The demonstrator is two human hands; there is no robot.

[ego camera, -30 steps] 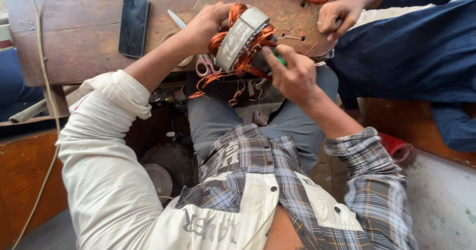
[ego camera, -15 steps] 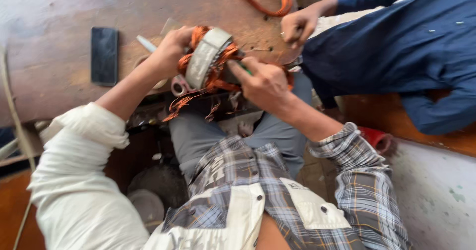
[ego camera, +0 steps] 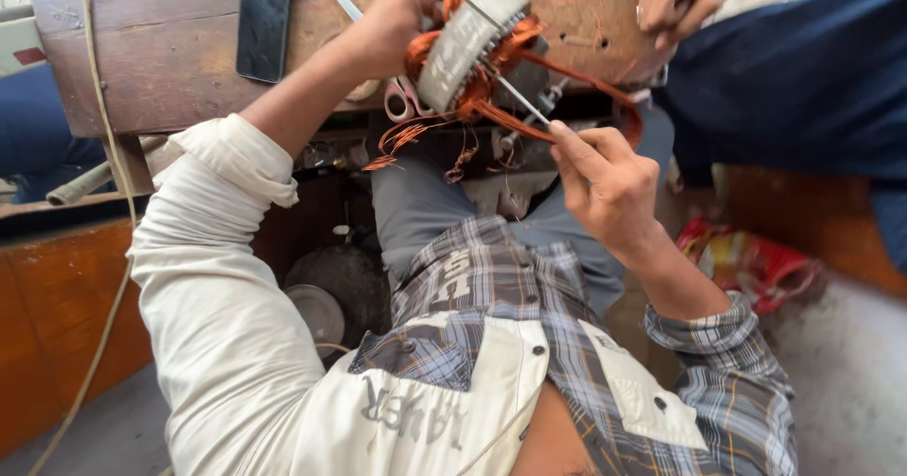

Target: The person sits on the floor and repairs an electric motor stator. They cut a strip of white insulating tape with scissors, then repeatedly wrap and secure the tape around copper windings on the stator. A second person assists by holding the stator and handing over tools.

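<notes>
Stator (ego camera: 465,43): grey metal ring w/ orange copper windings bunched both ends, tilted on edge, held up at the counter (ego camera: 161,70) edge in left hand (ego camera: 402,18). Loose copper strands hang below it. Thin metal pick (ego camera: 522,100), pinched in right hand (ego camera: 609,188), tip poking into windings.
</notes>
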